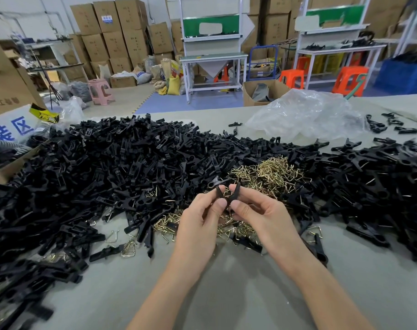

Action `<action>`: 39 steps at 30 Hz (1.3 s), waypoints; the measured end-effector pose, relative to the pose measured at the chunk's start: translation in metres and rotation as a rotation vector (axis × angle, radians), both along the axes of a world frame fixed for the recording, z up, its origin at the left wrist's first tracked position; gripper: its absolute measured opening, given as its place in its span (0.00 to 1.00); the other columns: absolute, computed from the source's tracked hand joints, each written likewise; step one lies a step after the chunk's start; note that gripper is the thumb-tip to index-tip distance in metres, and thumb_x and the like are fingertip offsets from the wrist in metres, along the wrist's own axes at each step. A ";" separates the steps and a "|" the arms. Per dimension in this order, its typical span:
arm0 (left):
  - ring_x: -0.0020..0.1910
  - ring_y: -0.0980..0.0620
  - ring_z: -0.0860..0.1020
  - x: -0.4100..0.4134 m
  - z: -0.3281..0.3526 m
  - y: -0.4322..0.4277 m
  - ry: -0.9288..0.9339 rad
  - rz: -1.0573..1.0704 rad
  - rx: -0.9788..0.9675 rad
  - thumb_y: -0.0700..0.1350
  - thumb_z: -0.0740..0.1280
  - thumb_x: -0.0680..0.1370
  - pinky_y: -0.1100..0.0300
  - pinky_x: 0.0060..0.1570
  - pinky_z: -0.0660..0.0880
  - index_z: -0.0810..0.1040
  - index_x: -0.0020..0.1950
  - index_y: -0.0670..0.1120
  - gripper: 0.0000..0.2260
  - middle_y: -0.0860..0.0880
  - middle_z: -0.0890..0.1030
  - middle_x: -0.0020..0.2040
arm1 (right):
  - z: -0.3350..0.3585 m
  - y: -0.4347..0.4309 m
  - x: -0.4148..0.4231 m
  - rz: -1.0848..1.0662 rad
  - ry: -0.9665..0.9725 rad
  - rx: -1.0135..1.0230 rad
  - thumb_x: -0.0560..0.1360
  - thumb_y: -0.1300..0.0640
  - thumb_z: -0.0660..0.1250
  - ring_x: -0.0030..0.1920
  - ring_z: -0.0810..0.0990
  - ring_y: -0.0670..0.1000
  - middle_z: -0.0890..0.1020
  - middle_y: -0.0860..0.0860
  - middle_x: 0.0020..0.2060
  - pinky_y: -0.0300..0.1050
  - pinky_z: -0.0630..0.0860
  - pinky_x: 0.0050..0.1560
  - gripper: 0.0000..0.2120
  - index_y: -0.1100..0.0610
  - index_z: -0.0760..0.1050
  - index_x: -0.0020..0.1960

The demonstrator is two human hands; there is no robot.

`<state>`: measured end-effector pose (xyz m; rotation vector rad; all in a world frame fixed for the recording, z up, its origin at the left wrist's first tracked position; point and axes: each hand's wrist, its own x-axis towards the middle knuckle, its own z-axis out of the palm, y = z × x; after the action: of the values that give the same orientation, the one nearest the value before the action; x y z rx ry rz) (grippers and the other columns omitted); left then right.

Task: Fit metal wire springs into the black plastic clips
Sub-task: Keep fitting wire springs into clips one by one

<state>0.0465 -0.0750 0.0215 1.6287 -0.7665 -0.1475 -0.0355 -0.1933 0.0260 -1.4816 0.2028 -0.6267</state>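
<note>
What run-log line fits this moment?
left hand: pinches black clip piece | right hand: pinches second black clip piece | fit state: cannot tell | wire spring pile: behind hands, on table

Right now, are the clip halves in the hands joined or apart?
Apart at the top: left hand pinches one half, right hand the other half, springs showing between. Lower ends hidden by thumbs: cannot tell.

Grey bench (pixel 226 294): bare at 6 o'clock.
Heap of black plastic clips (pixel 107 167): blocks 9 through 3 o'clock.
Crumpled clear plastic bag (pixel 305 113): 1 o'clock, behind.
Brown cardboard box (pixel 9 86): 10 o'clock.
</note>
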 end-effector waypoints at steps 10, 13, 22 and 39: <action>0.46 0.59 0.83 0.004 -0.001 0.001 0.078 -0.001 -0.046 0.43 0.67 0.81 0.65 0.49 0.78 0.79 0.58 0.64 0.14 0.58 0.85 0.47 | -0.004 -0.003 0.000 -0.002 0.023 -0.035 0.76 0.65 0.72 0.48 0.85 0.42 0.88 0.44 0.48 0.36 0.80 0.50 0.20 0.38 0.85 0.50; 0.44 0.53 0.83 0.006 -0.003 0.001 0.165 0.033 -0.103 0.42 0.69 0.80 0.61 0.46 0.79 0.80 0.54 0.55 0.08 0.51 0.86 0.44 | -0.006 -0.003 0.001 0.000 0.030 -0.024 0.75 0.65 0.74 0.50 0.85 0.41 0.88 0.45 0.49 0.32 0.78 0.49 0.16 0.46 0.85 0.55; 0.47 0.57 0.84 0.001 0.000 0.001 0.155 0.012 -0.078 0.39 0.63 0.83 0.66 0.47 0.78 0.81 0.57 0.53 0.11 0.55 0.86 0.47 | -0.011 -0.004 0.001 -0.082 0.069 -0.127 0.77 0.62 0.72 0.49 0.85 0.40 0.87 0.42 0.49 0.30 0.77 0.49 0.14 0.46 0.83 0.57; 0.53 0.60 0.71 0.010 -0.016 0.007 -0.511 0.212 0.461 0.52 0.61 0.82 0.60 0.60 0.62 0.76 0.52 0.56 0.05 0.62 0.76 0.50 | -0.020 -0.014 0.002 -0.338 0.155 -0.251 0.79 0.53 0.71 0.59 0.78 0.35 0.82 0.37 0.58 0.25 0.71 0.55 0.16 0.39 0.77 0.64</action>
<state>0.0569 -0.0679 0.0055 2.2170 -0.9844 0.2753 -0.0332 -0.2077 0.0064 -1.7574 0.5175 -0.8314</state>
